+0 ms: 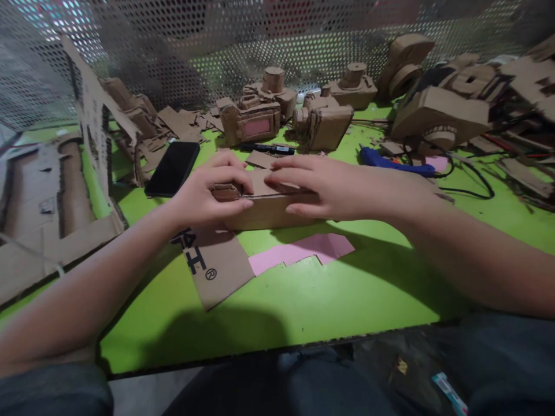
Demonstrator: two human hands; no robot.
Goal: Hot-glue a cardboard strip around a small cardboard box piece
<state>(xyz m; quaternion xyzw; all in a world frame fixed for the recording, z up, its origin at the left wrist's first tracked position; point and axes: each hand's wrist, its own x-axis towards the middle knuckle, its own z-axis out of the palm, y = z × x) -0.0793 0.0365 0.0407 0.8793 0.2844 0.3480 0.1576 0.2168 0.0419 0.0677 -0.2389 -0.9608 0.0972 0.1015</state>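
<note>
A small cardboard box (264, 211) sits on the green table (329, 289) in the middle of the view. My left hand (207, 193) grips its left end, fingers curled over the top edge and a corrugated flap. My right hand (329, 186) lies across the top of the box, fingers pressed flat on a cardboard lid piece (265, 182). In front of the box lie a pink paper piece (299, 251) and a printed cardboard scrap (214, 263).
A black phone (172, 168) lies left of the box. Behind it are a black marker (269, 148), a blue glue gun (392, 162) with a black cord, several cardboard camera models (254, 118) and scraps. Cut cardboard sheets (47, 202) stand at left. A perforated metal screen (277, 34) closes the back.
</note>
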